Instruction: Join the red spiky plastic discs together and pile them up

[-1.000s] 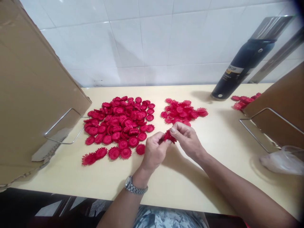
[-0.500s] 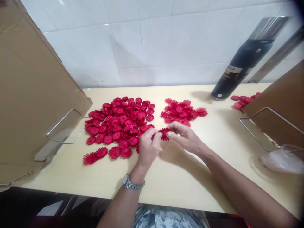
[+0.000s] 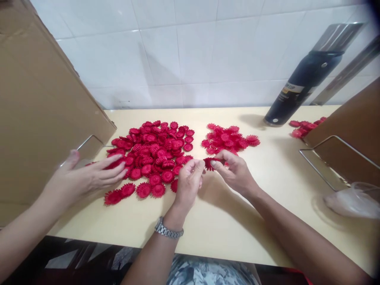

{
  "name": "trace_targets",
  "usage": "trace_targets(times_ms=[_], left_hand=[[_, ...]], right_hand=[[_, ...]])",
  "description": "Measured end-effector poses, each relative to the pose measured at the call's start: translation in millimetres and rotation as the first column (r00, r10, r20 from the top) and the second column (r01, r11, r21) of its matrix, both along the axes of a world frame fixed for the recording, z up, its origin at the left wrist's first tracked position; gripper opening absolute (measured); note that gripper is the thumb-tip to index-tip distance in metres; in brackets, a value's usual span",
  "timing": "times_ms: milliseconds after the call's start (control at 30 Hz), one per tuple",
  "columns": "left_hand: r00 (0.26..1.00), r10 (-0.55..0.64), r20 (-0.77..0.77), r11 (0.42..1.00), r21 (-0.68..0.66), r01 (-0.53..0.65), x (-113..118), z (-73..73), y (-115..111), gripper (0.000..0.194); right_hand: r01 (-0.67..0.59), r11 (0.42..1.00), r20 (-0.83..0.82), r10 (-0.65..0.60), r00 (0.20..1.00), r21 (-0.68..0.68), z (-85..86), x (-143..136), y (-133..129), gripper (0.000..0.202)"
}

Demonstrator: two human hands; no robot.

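From the head view: holds a dark red flower piece [image 3: 209,164] above the pale desk [image 3: 219,233], pinched by thumb and finger of the right hand [image 3: 236,174]. Has the left hand [image 3: 187,186] closed, fingertips at the piece's edge; cannot tell if gripping it too. Shows another person's hand [image 3: 86,174] spread open at the large dark red pile [image 3: 151,148], near a lighter red pile [image 3: 227,138]. Includes a navy bottle [image 3: 303,79], cardboard [image 3: 44,99] and a tiled wall [image 3: 192,51].
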State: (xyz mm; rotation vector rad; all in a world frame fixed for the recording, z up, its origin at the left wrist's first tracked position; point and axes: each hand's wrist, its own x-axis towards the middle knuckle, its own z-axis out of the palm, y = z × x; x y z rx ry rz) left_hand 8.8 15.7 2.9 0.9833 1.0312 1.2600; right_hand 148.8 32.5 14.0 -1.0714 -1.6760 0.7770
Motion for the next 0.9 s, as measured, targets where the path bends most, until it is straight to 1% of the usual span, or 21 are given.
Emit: trace_targets(times_ms=[33, 67, 100, 133, 167, 200, 267, 300, 367, 433, 467, 533, 600, 733, 900], left_hand=[[1.0, 0.007, 0.004, 1.0, -0.02, -0.007, 1, -0.1, 0, 0.036], [0.999, -0.008, 0.043, 0.999, -0.045, 0.01, 2, 0.3, 0, 0.037], [0.993, -0.029, 0.111, 0.997, -0.069, 0.037, 3, 1.2, 1, 0.037], [0.979, -0.048, 0.196, 0.993, -0.093, 0.067, 3, 2.5, 1, 0.034], [0.958, -0.058, 0.282, 0.989, -0.114, 0.093, 3, 4.1, 2, 0.03], [0.935, -0.055, 0.351, 0.985, -0.132, 0.108, 3, 5.7, 2, 0.026], [0.912, -0.023, 0.409, 0.984, -0.154, 0.094, 2, 8.4, 3, 0.02], [0.913, -0.008, 0.408, 0.985, -0.155, 0.078, 2, 9.3, 3, 0.018], [0.916, -0.002, 0.401, 0.987, -0.144, 0.066, 2, 9.8, 2, 0.014], [0.906, -0.034, 0.422, 0.986, -0.131, 0.099, 3, 9.1, 0, 0.009], [0.894, -0.059, 0.444, 0.983, -0.128, 0.129, 3, 8.6, -2, 0.008], [0.87, -0.098, 0.483, 0.977, -0.122, 0.177, 5, 7.7, -5, 0.006], [0.87, -0.106, 0.481, 0.976, -0.118, 0.184, 6, 7.5, -7, 0.005], [0.908, -0.075, 0.411, 0.984, -0.114, 0.133, 8, 9.9, -9, 0.002], [0.939, -0.089, 0.331, 0.99, -0.078, 0.121, 12, 11.1, -10, 0.006]], right_hand=[[0.063, 0.989, 0.126, -0.081, 0.989, 0.136, -1.0, 1, 0, 0.019], [0.082, 0.959, 0.231, -0.148, 0.962, 0.273, -2.4, 1, 0, 0.018], [0.058, 0.921, 0.318, -0.192, 0.928, 0.386, -4.1, 1, 0, 0.018], [0.009, 0.885, 0.389, -0.213, 0.896, 0.465, -6.0, 0, 0, 0.018], [-0.048, 0.862, 0.447, -0.213, 0.869, 0.505, -7.8, -1, 0, 0.017], [-0.103, 0.852, 0.486, -0.19, 0.853, 0.513, -9.3, -2, -1, 0.015], [-0.168, 0.862, 0.489, -0.102, 0.866, 0.478, -11.2, -4, -2, 0.01], [-0.162, 0.876, 0.448, -0.067, 0.891, 0.454, -11.3, -5, -2, 0.01], [-0.098, 0.912, 0.344, -0.049, 0.938, 0.397, -10.2, -5, -2, 0.014], [-0.037, 0.941, 0.288, -0.066, 0.955, 0.337, -8.3, -4, 0, 0.016], [-0.034, 0.948, 0.287, -0.062, 0.956, 0.316, -7.3, -3, 1, 0.017], [-0.068, 0.949, 0.303, -0.03, 0.953, 0.309, -6.2, -1, 3, 0.017], [-0.09, 0.941, 0.312, -0.018, 0.95, 0.327, -6.2, 1, 4, 0.015], [-0.058, 0.93, 0.332, -0.07, 0.941, 0.363, -8.9, 1, 3, 0.012], [-0.028, 0.905, 0.341, -0.131, 0.931, 0.424, -10.3, -4, -1, 0.014]])
